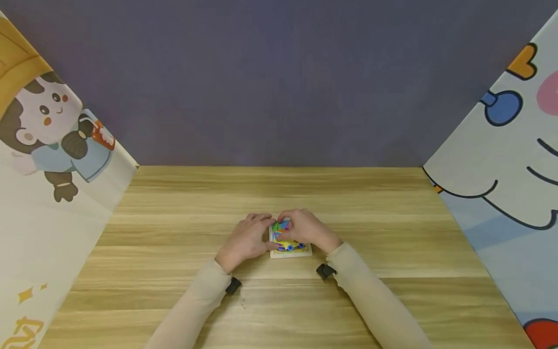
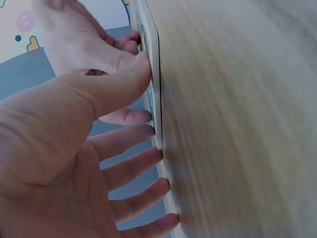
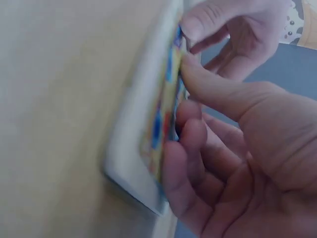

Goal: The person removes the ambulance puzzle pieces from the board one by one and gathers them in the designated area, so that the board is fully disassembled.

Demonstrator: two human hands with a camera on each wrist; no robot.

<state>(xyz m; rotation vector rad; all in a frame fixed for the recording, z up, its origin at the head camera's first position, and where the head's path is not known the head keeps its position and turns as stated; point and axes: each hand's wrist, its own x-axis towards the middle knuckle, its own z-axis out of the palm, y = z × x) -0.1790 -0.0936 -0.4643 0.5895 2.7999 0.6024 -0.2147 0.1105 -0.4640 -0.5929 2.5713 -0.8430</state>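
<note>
In the head view, a small board with a bright, many-coloured picture lies flat on the wood-grain table, between the person's two hands. The left hand lies along its left side, thumb and fingers spread apart. The right hand reaches over its upper right part, bent into a loose C that hides some of the picture. Pale sleeves cover both forearms, and a grey wall stands behind the table, with cartoon panels on both sides.

In the left wrist view, the left thumb rests at the board's near edge while the other fingers stretch out fairly straight, the lower ones touching the table past the board; this hand is widely spread, not closed round anything.

In the right wrist view, which is blurred, the right thumb touches the coloured face and the right fingers curl against it; whether they pinch a loose piece, I cannot tell
</note>
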